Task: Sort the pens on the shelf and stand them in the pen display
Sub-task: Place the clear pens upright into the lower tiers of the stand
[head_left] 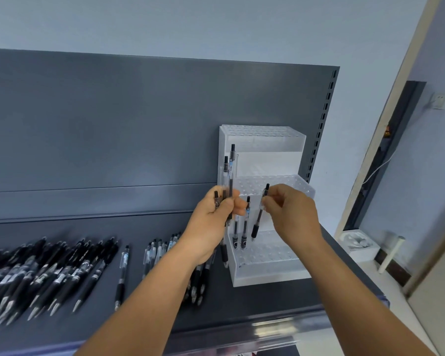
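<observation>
A clear, three-stepped pen display (272, 268) stands at the right end of the dark shelf (254, 296). Two clear pens with black grips (244, 227) stand in its lowest step. My left hand (216, 222) grips a bundle of upright clear pens (229, 173) just left of the display. My right hand (290, 211) pinches the upper part of one clear pen (258, 219), which hangs tilted with its black grip just above the holes of the lowest step, right of the two standing pens.
A large heap of black pens (44, 273) lies on the shelf's left part. One single pen (122, 273) lies beside it, and a smaller group of clear pens (162, 249) lies behind my left forearm. The shelf's grey back panel (113, 124) rises behind everything.
</observation>
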Motion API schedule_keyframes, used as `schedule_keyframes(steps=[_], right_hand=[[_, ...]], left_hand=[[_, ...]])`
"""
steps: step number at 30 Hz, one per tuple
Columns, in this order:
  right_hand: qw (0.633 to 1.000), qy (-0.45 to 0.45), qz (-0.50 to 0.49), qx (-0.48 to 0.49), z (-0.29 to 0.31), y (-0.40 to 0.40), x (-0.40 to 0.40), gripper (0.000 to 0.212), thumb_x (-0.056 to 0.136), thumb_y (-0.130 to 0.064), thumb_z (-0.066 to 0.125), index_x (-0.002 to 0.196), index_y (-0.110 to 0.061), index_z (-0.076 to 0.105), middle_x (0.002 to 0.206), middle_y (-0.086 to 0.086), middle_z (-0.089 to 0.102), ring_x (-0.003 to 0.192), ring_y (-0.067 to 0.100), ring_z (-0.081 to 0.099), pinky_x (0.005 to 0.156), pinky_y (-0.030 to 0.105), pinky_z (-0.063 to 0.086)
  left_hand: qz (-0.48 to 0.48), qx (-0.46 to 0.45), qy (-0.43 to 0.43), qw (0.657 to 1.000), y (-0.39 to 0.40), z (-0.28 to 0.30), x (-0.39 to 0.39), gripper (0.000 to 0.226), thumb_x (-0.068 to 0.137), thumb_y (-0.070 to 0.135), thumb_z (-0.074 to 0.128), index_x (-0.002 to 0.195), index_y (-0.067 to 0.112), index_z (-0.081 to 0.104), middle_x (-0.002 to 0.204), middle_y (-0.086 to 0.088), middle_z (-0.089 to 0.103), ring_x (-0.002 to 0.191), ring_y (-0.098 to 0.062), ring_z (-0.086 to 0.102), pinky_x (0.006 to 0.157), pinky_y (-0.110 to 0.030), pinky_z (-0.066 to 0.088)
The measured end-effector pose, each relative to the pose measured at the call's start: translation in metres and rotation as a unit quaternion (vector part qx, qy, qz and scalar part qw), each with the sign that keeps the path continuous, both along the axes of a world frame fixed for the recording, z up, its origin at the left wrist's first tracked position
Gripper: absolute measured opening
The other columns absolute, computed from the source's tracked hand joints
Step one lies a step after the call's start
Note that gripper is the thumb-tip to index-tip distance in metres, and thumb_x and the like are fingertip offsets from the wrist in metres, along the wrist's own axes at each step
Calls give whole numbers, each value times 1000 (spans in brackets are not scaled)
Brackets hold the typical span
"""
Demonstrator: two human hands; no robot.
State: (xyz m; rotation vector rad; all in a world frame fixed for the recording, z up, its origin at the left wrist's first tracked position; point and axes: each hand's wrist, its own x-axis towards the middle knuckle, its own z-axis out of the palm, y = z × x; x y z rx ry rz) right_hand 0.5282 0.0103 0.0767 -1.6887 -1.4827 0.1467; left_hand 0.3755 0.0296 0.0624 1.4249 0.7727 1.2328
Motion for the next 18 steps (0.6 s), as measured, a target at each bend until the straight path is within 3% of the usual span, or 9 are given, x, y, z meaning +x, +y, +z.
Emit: schedule_keyframes(steps=[4, 11, 15, 18], right_hand=[[1000, 6, 1, -29, -3, 3, -4, 4, 90, -24, 60, 89, -20, 60, 77, -8, 63, 73, 12, 59, 57, 15, 39], [993, -68, -3, -92, -5, 4, -5, 9, 91, -25, 58, 89, -18, 63, 83, -4, 66, 76, 16, 59, 62, 26, 41], [1000, -12, 13, -3, 2, -1, -7, 11, 93, -31, 54, 89, -23, 60, 89, -6, 62, 74, 9, 53, 60, 19, 38], [994, 72, 62, 57, 18, -7, -15, 16, 93, -32, 53, 104, -26, 64, 96, -12, 63, 80, 1, 54, 69, 12, 39]], left_hand=[[-6, -2, -7, 1000, 0, -1, -1, 22, 100, 6, 41, 100, 19, 58, 86, 5, 70, 80, -9, 64, 82, -23, 51], [-14, -5, -15, 1000, -1, 0, -2, 24, 99, 7, 42, 105, 20, 61, 89, 5, 72, 77, -8, 65, 75, -17, 51], [-26, 6, -5, 1000, -3, 2, -2, 24, 100, 7, 40, 106, 20, 61, 89, 3, 71, 76, -9, 66, 77, -20, 53], [-46, 13, 13, 999, -7, 3, 1, 26, 100, 5, 39, 105, 15, 62, 86, 1, 70, 73, -8, 66, 69, -14, 50]])
